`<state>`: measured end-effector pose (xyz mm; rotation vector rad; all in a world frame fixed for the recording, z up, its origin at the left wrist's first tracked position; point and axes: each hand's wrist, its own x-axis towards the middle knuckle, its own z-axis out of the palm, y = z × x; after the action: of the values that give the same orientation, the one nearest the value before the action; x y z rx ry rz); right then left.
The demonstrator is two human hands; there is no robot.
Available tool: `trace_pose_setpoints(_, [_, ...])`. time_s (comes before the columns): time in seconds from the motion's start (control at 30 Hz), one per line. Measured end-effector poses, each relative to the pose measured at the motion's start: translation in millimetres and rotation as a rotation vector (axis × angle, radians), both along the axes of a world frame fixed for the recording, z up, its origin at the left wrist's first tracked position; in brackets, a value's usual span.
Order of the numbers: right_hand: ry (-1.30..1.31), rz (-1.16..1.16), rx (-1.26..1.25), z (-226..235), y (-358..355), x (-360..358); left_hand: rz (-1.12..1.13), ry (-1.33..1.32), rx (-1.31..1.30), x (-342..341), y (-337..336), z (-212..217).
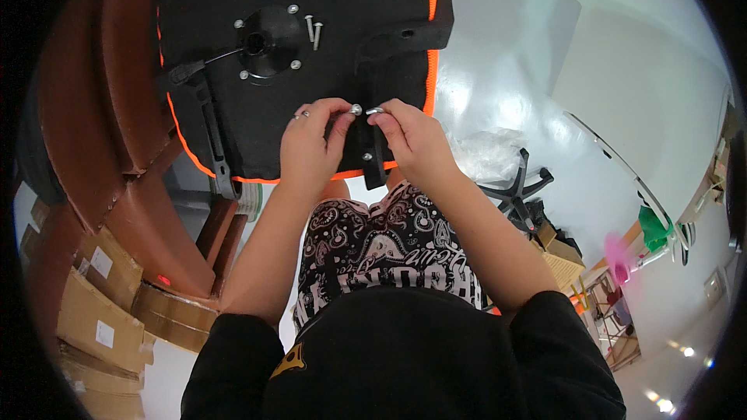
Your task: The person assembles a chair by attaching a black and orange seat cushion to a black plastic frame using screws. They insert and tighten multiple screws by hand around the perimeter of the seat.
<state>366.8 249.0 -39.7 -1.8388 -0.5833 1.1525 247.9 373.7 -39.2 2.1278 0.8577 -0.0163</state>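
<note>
Black chair seat [334, 74] lies beneath the left hand [315, 136], which pinches a bolt [355, 110]; beside it, the right hand [416, 136] pinches a small metal piece [375, 110]. The bolt looks light, stiff and slippery, best gripped by its head. Beyond the left hand lie two loose bolts [310, 29].

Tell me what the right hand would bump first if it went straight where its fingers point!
Probably the round metal piece in the left hand: the right hand, pinching a small silver piece, points left toward it. Their heights are hard to judge, so it might just miss.
</note>
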Motion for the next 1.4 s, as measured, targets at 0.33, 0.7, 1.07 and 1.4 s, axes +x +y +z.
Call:
trace_pose_setpoints(0.33, [-0.004, 0.055, -0.092, 7, 4, 6, 0.11, 0.007, -0.137, 15, -11, 17])
trace_pose_setpoints(0.7, [0.002, -0.053, -0.123, -4, 19, 40, 0.071, -0.19, 0.206, 47, 10, -17])
trace_pose_setpoints(1.07, [-0.273, 0.03, -0.01, -28, 48, 41, 0.151, -0.201, 0.377, 49, 21, -60])
trace_pose_setpoints(1.4, [-0.34, 0.068, 0.02, -35, 54, 34, 0.239, -0.169, 0.278, 40, 16, -70])
